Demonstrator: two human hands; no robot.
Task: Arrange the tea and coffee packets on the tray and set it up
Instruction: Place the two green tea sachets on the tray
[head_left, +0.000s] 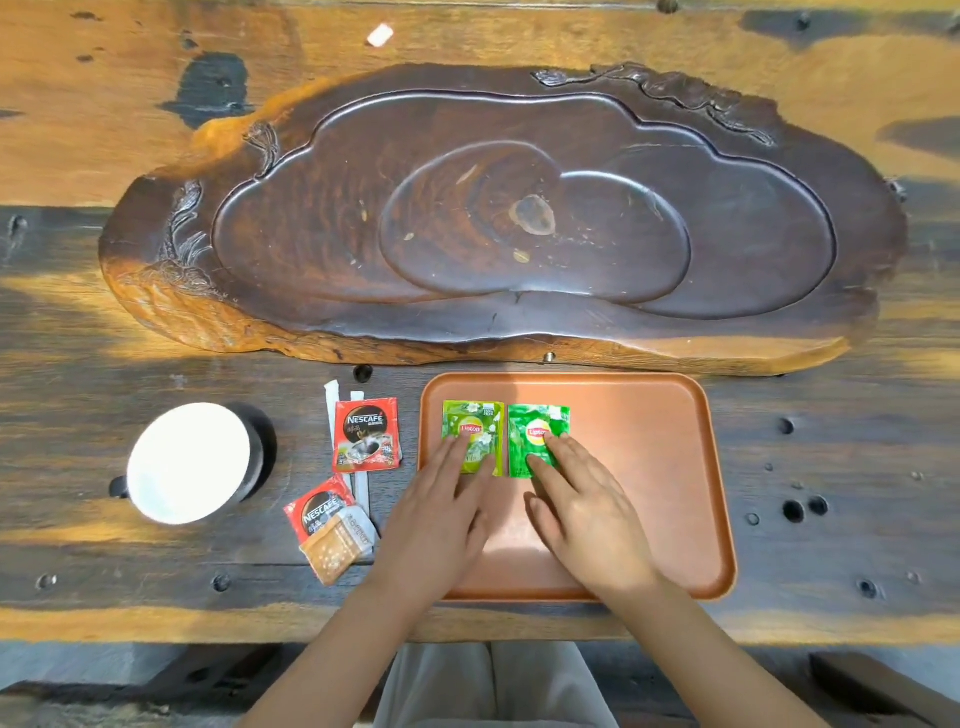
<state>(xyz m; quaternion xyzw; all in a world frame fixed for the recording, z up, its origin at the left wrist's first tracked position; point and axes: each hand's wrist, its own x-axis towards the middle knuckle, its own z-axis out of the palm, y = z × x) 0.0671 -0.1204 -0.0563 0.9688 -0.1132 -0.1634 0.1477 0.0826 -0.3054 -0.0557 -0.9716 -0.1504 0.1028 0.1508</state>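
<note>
From the head camera, the orange tray (649, 467) sits at the near edge of the tabletop (831, 467), just in front of a carved dark wooden tea board (498, 218). Two green Lipton tea packets lie side by side near the tray's far-left corner: the lighter packet (472, 434) under the left hand (441, 512), the darker packet (537, 439) under the right hand (587, 512). Both hands lie flat with fingers spread, pressing down and gripping nothing.

Off the tray's left edge are one Nescafé packet (365, 435) over white stick sachets (331, 410), a second Nescafé packet (319, 512) beneath a tan sachet (336, 545), and a white-lined cup (189, 470) further left.

The coffee packets appear yet to be placed. The likely risk is that sliding fingers push one tea packet over its neighbour or skew the row, since the foil looks slick on a smooth tray.
</note>
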